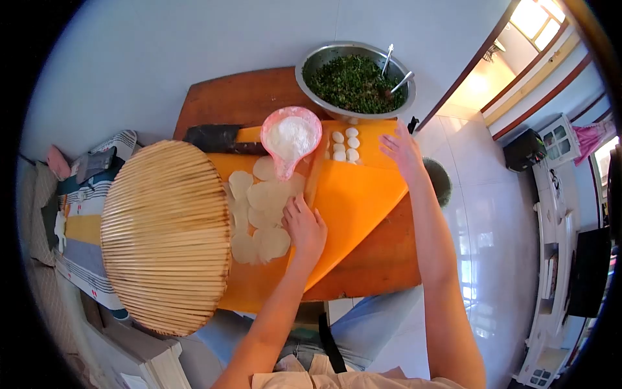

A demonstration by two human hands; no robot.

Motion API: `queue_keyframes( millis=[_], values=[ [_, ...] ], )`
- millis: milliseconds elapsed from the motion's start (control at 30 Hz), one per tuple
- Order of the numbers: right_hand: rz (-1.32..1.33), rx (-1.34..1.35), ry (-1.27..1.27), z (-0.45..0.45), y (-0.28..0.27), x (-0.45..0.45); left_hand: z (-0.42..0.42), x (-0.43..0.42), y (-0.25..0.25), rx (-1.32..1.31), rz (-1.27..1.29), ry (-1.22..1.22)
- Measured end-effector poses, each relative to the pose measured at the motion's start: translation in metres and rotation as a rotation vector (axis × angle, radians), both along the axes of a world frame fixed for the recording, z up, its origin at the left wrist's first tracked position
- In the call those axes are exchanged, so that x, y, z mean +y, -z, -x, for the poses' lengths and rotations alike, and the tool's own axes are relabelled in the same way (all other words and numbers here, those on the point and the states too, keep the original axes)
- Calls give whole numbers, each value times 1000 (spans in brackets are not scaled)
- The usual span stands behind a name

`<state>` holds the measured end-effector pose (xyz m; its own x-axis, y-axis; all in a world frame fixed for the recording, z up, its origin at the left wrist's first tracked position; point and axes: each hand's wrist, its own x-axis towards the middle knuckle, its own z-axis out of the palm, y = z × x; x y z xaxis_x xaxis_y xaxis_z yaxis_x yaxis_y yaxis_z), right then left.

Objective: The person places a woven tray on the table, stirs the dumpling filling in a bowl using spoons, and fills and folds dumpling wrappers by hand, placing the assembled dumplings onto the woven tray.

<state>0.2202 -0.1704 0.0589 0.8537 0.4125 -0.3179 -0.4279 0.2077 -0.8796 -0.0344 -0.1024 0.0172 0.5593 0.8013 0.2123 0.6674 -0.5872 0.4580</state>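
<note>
My left hand (306, 228) lies over the right edge of a spread of round, flat dough wrappers (271, 243), its fingers slightly bent and apart. Whether its fingertips press on a wrapper or on the mat edge, I cannot tell. My right hand (403, 154) is above the far right of the orange mat (353, 207), fingers spread, with nothing seen in it. Several small white dough balls (352, 142) sit left of it. Between the wrappers and the balls stands a pink scoop-shaped bowl (285, 168) of white flour (293, 136).
A large metal basin (317, 57) of chopped green filling with two utensils stands at the back. On the left is a round slatted tray (165, 240). A dark roll-like object (217, 138) lies behind the wrappers. The wooden table (389, 259) ends near my knees.
</note>
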Motion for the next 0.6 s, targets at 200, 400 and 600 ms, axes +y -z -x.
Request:
queue_keyframes(
  millis=[200,400,600],
  values=[
    [46,250,-113,-88,35,53,-140,70,-42,-896,516,68],
    [-2,283,-178,-111,42,57,-219,168,-34,-818,1381,-159],
    [-49,136,-87,-76,-2,13,-178,124,-80,-932,1371,56]
  ],
)
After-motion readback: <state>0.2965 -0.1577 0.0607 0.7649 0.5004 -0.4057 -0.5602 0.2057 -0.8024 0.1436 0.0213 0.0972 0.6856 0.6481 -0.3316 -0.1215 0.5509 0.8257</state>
